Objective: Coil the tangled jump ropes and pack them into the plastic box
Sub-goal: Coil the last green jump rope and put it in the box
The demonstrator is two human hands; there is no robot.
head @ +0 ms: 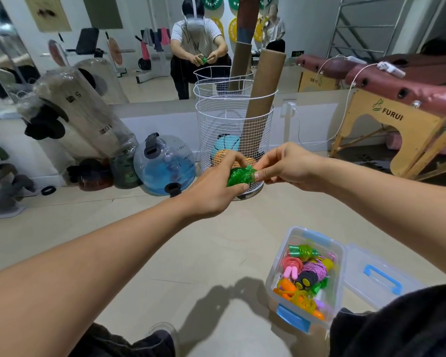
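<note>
Gripping a coiled green jump rope (240, 176) in mid-air, out in front of the chest — left hand (216, 186) curling round the bundle from below, fingers wrapped over it. Pinching the rope's right end between thumb and fingertips of the right hand (281, 166), both hands touching the coil.

Sitting lower right on the pale tiled floor (165, 248): a clear plastic box (281, 276) already holding several coiled ropes in green, pink, orange and yellow, its lid (381, 279) with a blue handle lying open beside it.

Standing just behind the hands, a white wire basket (232, 117) holding cardboard tubes and balls. Leaning left of it, a clear water-filled weight bag (165, 163) and wrapped gym gear. Reflecting the crouching person, a wall mirror (139, 47) — and at right, a dark red padded massage table (397, 81) on wooden legs.
</note>
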